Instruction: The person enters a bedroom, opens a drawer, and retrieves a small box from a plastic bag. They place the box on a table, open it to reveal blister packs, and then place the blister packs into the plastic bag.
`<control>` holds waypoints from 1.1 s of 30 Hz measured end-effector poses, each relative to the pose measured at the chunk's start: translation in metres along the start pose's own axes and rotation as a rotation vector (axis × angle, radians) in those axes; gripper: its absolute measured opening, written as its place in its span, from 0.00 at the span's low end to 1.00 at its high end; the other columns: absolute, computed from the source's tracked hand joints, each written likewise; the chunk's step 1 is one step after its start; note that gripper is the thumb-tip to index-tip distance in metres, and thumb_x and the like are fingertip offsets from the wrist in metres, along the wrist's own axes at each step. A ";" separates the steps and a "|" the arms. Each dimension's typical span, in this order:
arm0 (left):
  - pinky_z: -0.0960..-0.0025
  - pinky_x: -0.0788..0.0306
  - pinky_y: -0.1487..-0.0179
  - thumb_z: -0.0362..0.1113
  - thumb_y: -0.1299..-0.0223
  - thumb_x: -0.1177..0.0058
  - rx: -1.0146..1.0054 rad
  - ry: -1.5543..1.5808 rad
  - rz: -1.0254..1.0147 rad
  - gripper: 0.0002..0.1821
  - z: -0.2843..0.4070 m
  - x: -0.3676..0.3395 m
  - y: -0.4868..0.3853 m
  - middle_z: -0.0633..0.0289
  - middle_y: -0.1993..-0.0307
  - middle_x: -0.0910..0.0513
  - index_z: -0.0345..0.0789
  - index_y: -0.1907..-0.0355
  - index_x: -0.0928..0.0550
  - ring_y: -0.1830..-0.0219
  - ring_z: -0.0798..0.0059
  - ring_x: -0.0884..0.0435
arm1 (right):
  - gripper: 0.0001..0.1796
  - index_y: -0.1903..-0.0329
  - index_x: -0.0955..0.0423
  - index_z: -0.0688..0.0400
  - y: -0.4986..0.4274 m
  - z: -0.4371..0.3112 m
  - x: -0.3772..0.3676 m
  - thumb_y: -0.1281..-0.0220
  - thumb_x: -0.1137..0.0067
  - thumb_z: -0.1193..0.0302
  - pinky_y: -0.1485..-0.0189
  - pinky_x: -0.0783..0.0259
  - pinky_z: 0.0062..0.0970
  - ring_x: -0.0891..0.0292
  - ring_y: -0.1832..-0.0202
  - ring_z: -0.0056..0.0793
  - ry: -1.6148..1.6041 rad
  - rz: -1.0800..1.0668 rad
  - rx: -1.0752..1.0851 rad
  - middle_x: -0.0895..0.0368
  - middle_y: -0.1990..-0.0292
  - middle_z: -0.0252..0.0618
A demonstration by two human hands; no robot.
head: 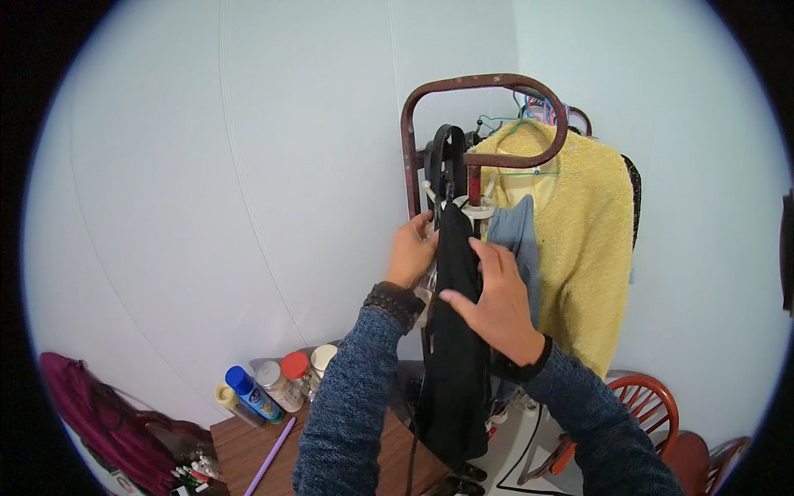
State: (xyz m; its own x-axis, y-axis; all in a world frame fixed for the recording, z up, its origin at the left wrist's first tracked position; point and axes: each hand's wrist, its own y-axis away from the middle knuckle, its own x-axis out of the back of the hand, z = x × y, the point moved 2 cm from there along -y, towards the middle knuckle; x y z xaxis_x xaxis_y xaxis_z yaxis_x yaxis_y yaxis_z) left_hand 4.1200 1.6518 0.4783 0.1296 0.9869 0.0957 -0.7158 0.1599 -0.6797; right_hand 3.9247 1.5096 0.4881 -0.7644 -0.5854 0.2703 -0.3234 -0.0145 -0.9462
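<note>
A black cloth item (458, 347), perhaps a bag or a garment, hangs from a white hook ring (477, 206) on a dark red metal rack (496, 80). My left hand (412, 251) is at its left side near the top, with fingertips partly hidden; whether it grips something there is unclear. Across the front of the black cloth lies my right hand (502, 301), thumb and fingers apart. Black straps (448, 149) loop above. Just to the right hang a blue-grey cloth (516, 239) and a fuzzy yellow coat (592, 229) on a green hanger.
A wooden table (260, 449) at the lower left bears a purple stick (270, 456), a blue-capped spray can (253, 394) and several lidded jars. Maroon cloth (102, 415) hangs at far left. A red wooden chair (667, 403) stands lower right, near a black cable (526, 452).
</note>
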 end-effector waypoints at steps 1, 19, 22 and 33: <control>0.68 0.20 0.37 0.29 0.24 0.35 0.055 0.035 -0.059 0.24 -0.006 -0.003 -0.004 0.56 0.40 0.10 0.24 0.29 0.19 0.41 0.73 0.14 | 0.22 0.42 0.18 0.62 -0.001 0.010 -0.004 0.37 0.23 0.72 0.51 0.19 0.40 0.16 0.57 0.47 -0.011 -0.024 -0.055 0.14 0.55 0.44; 0.75 0.24 0.53 0.39 0.23 0.31 0.223 0.561 0.050 0.10 0.040 0.053 -0.044 0.70 0.62 0.12 0.34 0.54 0.11 0.62 0.82 0.18 | 0.10 0.52 0.16 0.65 -0.012 0.083 0.044 0.36 0.30 0.81 0.62 0.26 0.30 0.22 0.67 0.29 -0.231 -0.073 -0.382 0.15 0.66 0.42; 0.73 0.23 0.52 0.37 0.22 0.33 0.145 0.462 0.021 0.10 0.057 0.046 -0.052 0.67 0.58 0.11 0.31 0.53 0.11 0.61 0.81 0.17 | 0.11 0.52 0.16 0.65 -0.010 0.084 0.045 0.37 0.30 0.81 0.61 0.26 0.30 0.21 0.67 0.29 -0.208 -0.077 -0.393 0.16 0.66 0.42; 0.78 0.33 0.68 0.44 0.22 0.32 0.259 0.395 0.057 0.14 0.048 0.030 -0.008 0.72 0.67 0.18 0.35 0.56 0.16 0.71 0.86 0.26 | 0.11 0.53 0.16 0.66 -0.010 0.077 0.055 0.38 0.31 0.83 0.59 0.24 0.29 0.19 0.64 0.30 -0.251 -0.057 -0.278 0.16 0.63 0.42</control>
State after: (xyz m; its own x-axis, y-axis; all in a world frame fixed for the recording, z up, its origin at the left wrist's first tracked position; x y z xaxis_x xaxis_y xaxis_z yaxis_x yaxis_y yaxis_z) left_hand 4.0970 1.6814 0.5217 0.3003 0.9193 -0.2543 -0.8705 0.1552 -0.4671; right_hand 3.9287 1.4151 0.4992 -0.5917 -0.7707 0.2365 -0.5267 0.1475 -0.8372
